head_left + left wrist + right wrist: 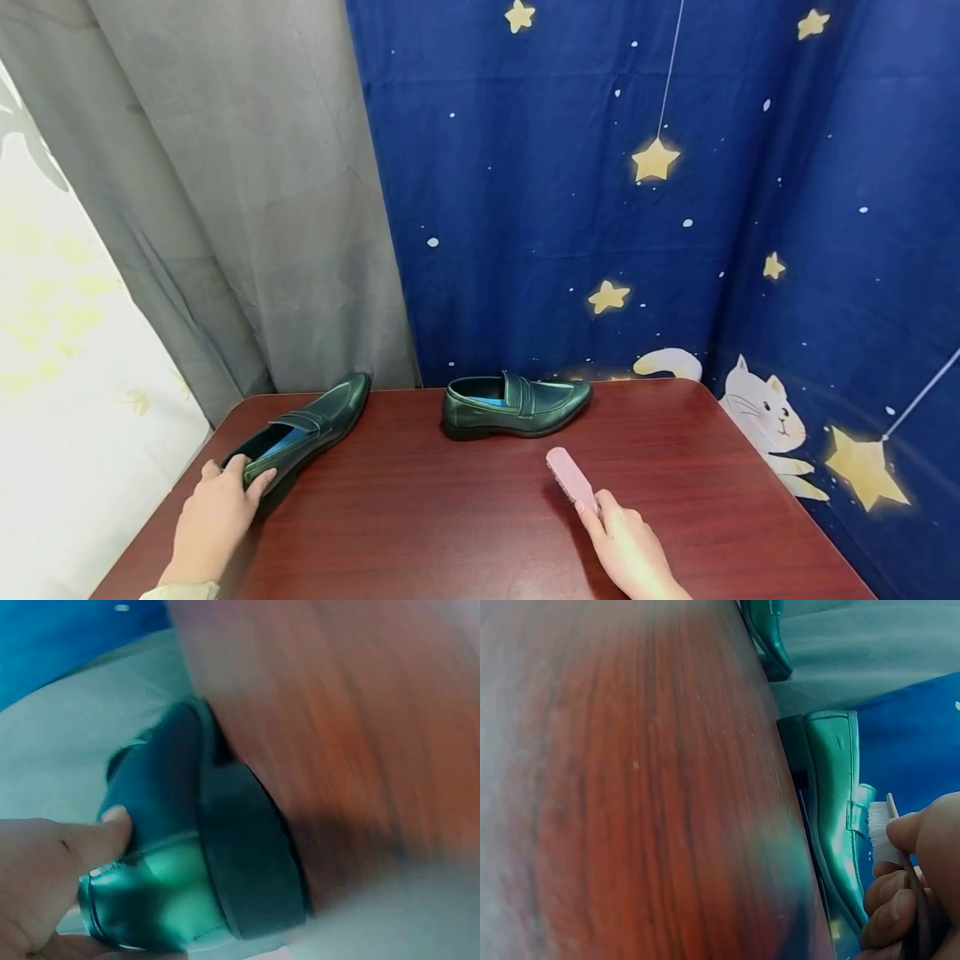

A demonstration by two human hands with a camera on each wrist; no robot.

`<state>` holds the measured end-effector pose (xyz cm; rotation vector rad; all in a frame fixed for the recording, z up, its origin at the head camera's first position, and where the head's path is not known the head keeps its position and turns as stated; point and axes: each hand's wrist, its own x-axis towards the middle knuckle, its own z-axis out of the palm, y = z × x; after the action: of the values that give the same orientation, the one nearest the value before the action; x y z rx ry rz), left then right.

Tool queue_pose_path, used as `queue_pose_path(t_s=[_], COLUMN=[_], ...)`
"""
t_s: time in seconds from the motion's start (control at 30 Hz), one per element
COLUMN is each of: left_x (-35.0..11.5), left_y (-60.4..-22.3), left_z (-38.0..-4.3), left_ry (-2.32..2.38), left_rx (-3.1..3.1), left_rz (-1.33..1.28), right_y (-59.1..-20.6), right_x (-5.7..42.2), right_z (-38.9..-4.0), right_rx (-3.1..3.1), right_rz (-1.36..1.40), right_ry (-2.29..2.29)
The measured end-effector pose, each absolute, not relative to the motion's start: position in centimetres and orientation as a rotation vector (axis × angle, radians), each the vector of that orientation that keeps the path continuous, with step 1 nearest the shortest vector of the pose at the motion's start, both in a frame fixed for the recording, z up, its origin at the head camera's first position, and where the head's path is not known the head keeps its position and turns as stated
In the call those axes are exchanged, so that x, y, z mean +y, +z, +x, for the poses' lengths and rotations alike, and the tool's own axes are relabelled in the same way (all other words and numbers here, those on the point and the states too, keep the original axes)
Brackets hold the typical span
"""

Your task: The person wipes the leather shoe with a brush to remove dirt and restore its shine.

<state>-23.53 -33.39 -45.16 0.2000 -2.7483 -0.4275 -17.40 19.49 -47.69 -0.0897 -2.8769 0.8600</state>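
A dark green loafer point(322, 425) with a blue insole lies at the table's left, toe pointing to the back. My left hand point(217, 512) grips it at the heel end, thumb on one side of the collar, as the left wrist view shows on the shoe's heel point(176, 889). My right hand point(630, 546) holds a pink brush point(572, 477) above the table, its white bristles point(879, 832) visible in the right wrist view. The second green loafer point(517, 407) stands upright at the back middle, toe to the right, touched by neither hand.
The reddish-brown wooden table point(420, 517) has rounded back corners. Behind it hang a grey curtain point(247, 183) and a blue curtain point(540, 192) with stars and a white cat. A pale panel point(67, 375) runs along the left side.
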Motion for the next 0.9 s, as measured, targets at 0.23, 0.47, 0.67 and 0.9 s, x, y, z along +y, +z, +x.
queue_pose_path(t_s=[0.23,0.47,0.67,0.9], left_x=[-34.1,-35.3,-36.4,-37.3], left_y=[-45.2,-45.0,-45.5,-45.6], left_z=[-23.3,-22.9,-23.0,-23.2], left_ry=[-0.466,-0.474,-0.459,-0.469], left_rx=[-2.711,-2.709,-2.676,-2.629], left_rz=[0.132,0.014,-0.082,-0.205], right_y=[-47.8,-47.6,-47.9,-48.0], right_x=[19.2,19.1,18.9,19.1], right_z=[-17.3,-17.3,-17.4,-17.5], right_rx=[-2.884,-2.871,-2.867,-2.857], right_rz=[-0.088,-0.085,-0.082,-0.062], right_ry=[0.874,0.872,0.881,0.856])
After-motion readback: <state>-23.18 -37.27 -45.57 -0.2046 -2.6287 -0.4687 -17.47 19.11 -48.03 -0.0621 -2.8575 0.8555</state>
